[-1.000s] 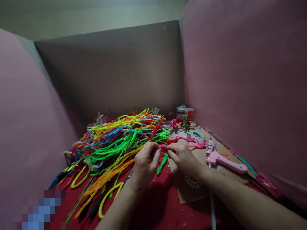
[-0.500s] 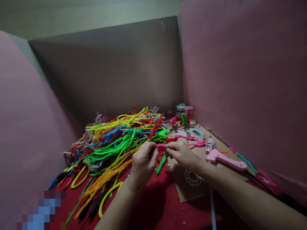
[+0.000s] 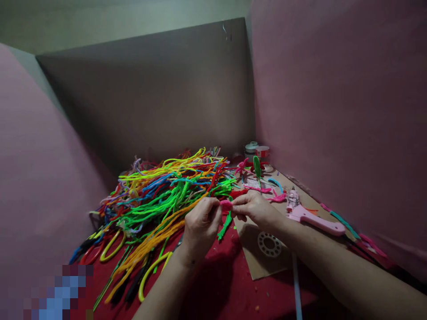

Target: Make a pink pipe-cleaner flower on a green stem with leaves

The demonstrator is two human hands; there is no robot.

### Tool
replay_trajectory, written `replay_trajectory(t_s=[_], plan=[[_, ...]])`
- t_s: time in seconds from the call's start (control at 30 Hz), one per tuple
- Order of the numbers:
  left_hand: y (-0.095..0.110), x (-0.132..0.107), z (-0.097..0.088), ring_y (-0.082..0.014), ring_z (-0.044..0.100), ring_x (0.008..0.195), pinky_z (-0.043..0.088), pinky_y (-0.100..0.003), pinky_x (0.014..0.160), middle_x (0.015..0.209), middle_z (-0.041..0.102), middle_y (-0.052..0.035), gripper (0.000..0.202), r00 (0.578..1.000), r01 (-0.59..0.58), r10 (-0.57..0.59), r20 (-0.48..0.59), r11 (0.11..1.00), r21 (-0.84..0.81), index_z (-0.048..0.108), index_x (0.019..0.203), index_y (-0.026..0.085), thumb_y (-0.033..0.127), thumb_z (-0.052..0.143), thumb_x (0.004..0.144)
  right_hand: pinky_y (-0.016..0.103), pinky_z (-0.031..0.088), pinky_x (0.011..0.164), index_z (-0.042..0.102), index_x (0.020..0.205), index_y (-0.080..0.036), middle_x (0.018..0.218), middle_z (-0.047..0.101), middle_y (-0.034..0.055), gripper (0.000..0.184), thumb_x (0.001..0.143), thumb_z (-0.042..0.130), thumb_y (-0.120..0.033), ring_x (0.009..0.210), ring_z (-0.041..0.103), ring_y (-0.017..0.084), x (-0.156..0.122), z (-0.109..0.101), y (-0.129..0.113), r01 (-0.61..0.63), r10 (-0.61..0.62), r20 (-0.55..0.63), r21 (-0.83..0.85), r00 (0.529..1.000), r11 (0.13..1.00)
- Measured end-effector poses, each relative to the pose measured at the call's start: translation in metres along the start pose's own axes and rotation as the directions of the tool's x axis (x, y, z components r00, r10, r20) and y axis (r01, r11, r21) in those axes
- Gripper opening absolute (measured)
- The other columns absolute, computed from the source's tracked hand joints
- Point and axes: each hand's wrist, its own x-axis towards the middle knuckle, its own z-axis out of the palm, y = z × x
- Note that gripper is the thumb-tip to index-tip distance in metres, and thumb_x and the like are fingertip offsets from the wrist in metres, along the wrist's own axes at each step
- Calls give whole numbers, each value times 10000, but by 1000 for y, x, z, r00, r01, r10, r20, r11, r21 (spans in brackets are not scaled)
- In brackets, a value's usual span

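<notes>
A short pink pipe cleaner piece point(image 3: 226, 205) is stretched between my two hands. My left hand point(image 3: 203, 224) pinches its left end, fingers curled inward. At the other end, the thumb and fingertips of my right hand point(image 3: 255, 208) are closed on it. Just below the pink piece lies a green pipe cleaner shape point(image 3: 225, 227) on the red cloth point(image 3: 213, 280). Left of my hands spreads a big heap of coloured pipe cleaners point(image 3: 170, 191). A pink glue gun point(image 3: 315, 221) rests to the right, beyond my right forearm.
A cardboard sheet point(image 3: 250, 262) carries a white ring with holes point(image 3: 269, 244), a green leaf shape point(image 3: 256, 168) and pink pieces. Scissors with yellow handles point(image 3: 147, 275) lie at the front left. A jar point(image 3: 251, 149) and a roll of tape point(image 3: 263, 152) stand behind. Pink panels point(image 3: 333, 111) rise at both sides.
Both hands stay on the pink piece, which now looks slightly more bent. My right-hand fingers have shifted a little; the view has moved slightly.
</notes>
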Motion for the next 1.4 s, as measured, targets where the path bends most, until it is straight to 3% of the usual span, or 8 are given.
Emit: replay_trajectory(t_s=[0.17,0.47,0.57,0.67,0.83,1.0,1.17,1.4], plan=[[3,0,0,-92,544,526,418,-188,502,592,573,18,73,1000,-3,3,29,1000,-8,561,780,190,178,505,825,227,309,452,698,582,-136,460,523,-21,139,633,575,-100,437,400,81,3,1,9,9,-14,-75,-67,997,998],[1,2,-1,-97,548,539,427,-198,517,613,586,5,94,998,29,-30,49,1000,2,556,765,184,208,498,835,235,351,495,672,537,-148,469,547,-15,189,694,572,-115,468,457,101,-3,5,0,125,-174,-132,-316,976,940],[-2,3,-1,-98,546,564,438,-206,541,671,585,4,78,997,79,-77,22,996,-52,558,837,182,255,548,812,223,332,467,628,501,-144,450,526,-22,205,683,540,-110,450,444,91,-2,5,-1,44,-80,-166,-214,983,976],[-4,5,-1,-85,520,512,431,-201,493,664,556,32,222,971,232,-239,-3,947,-222,521,963,186,315,580,791,215,299,421,611,506,-133,437,515,-23,184,679,555,-161,398,407,71,-1,3,0,-45,50,-122,45,991,998],[-5,7,4,-69,509,440,411,-186,400,677,566,37,237,894,427,-440,82,784,-451,522,925,180,356,583,778,218,320,412,629,583,-104,534,597,19,129,617,664,-223,400,452,66,0,2,1,-124,142,-15,407,990,905],[-1,10,9,-75,495,392,377,-187,333,630,584,31,257,827,547,-518,220,648,-531,554,852,158,344,647,700,209,358,434,613,708,-110,575,613,13,146,610,673,-200,439,492,72,-2,5,-2,-107,123,-3,475,992,874],[4,12,8,-79,489,394,383,-202,352,648,621,0,292,780,618,-495,382,518,-592,608,899,132,339,647,695,209,367,429,536,786,-143,582,616,0,201,617,639,-177,445,514,87,-3,8,-4,-89,123,-42,470,992,878],[5,11,8,-78,493,413,413,-203,380,617,631,-22,294,781,592,-523,343,442,-674,608,896,97,328,644,717,215,378,445,535,791,-144,600,622,3,187,670,650,-225,460,519,89,-3,11,0,-40,62,-40,423,997,905]])
